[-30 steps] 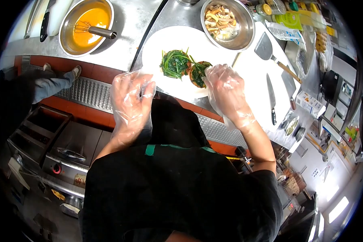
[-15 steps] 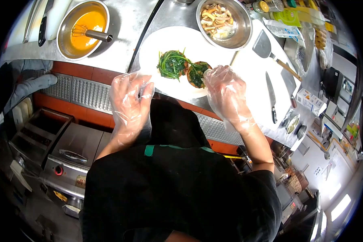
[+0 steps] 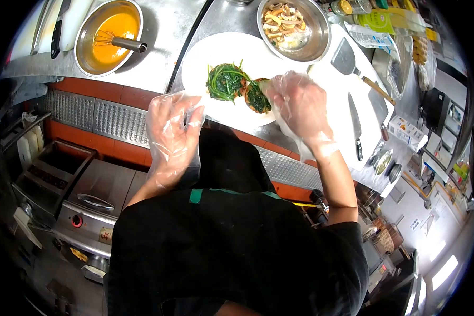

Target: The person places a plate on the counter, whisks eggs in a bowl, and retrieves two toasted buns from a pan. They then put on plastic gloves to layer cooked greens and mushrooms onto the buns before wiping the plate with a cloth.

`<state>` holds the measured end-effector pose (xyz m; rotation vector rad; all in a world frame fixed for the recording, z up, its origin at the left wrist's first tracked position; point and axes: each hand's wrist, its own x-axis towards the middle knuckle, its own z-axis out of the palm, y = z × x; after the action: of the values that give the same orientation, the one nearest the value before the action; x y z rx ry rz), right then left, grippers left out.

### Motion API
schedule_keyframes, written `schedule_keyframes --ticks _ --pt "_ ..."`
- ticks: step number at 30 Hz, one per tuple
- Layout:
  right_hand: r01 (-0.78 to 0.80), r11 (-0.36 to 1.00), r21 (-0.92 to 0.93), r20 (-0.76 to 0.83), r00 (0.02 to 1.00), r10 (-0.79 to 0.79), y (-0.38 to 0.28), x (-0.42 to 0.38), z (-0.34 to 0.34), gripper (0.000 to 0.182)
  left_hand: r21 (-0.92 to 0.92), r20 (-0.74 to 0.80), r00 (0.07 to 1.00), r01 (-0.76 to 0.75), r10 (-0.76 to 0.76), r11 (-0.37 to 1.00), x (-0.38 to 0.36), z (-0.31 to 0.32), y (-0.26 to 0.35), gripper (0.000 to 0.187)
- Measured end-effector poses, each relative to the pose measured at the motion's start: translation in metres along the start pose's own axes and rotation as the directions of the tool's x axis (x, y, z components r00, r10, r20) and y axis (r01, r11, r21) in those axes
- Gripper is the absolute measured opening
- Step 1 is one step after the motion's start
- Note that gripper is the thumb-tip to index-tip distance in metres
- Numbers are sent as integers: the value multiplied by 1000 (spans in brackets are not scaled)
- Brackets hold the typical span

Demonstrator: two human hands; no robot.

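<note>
On a white oval plate [image 3: 196, 60] lie two round browned pieces topped with cooked leafy greens [image 3: 226, 83]. A few green stems bridge the left piece and the smaller right piece [image 3: 256, 99]. My right hand [image 3: 303, 108], in a clear plastic glove, is over the right piece's edge, its fingers drawn together at the greens. Motion blur and the hand itself partly hide those fingertips. My left hand [image 3: 175, 129], gloved the same way, hovers by the plate's lower left rim. Its fingers are loosely curved with thumb apart, and nothing is in it.
A steel bowl of sliced mushrooms [image 3: 284, 22] stands behind the plate. At left is a bowl of orange liquid [image 3: 110, 50] with a whisk [image 3: 127, 45]. A knife [image 3: 355, 124] and a spatula [image 3: 346, 59] lie on the white board at right.
My right hand has shifted slightly up and turned, its back now more toward me, staying by the right piece. My left hand barely moved. Another person's grey sleeve at far left has mostly withdrawn.
</note>
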<state>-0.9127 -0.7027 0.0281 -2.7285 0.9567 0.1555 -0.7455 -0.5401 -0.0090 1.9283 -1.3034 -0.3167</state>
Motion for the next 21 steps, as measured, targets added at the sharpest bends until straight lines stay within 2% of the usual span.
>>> schedule_keyframes --ticks 1,2,5,8,10,12,14,21 --pt "-100 992 73 70 993 95 -2 10 -2 19 -40 -38 999 -20 18 999 -1 2 -1 18" --pt "-100 992 75 69 993 95 -1 17 6 19 -38 -37 999 -21 19 999 -1 3 -1 18" --pt "-113 993 36 223 970 102 0 39 33 35 -70 -14 1000 -8 7 997 1 3 2 18" --pt "-142 990 6 318 939 133 1 50 48 28 14 25 1000 -17 17 1000 2 -2 5 18" --pt "-157 987 43 272 952 140 1 48 48 24 -35 -52 999 -15 14 999 -2 1 3 18" --pt "-170 982 78 226 963 149 2 43 44 21 -40 -50 999 -11 9 999 -5 2 1 18" --pt "-206 956 208 168 971 173 4 33 35 17 -47 -49 999 -5 3 999 -5 3 0 18" --pt "-149 978 142 134 982 130 7 17 33 14 -55 -51 998 -31 28 998 -1 3 3 17"
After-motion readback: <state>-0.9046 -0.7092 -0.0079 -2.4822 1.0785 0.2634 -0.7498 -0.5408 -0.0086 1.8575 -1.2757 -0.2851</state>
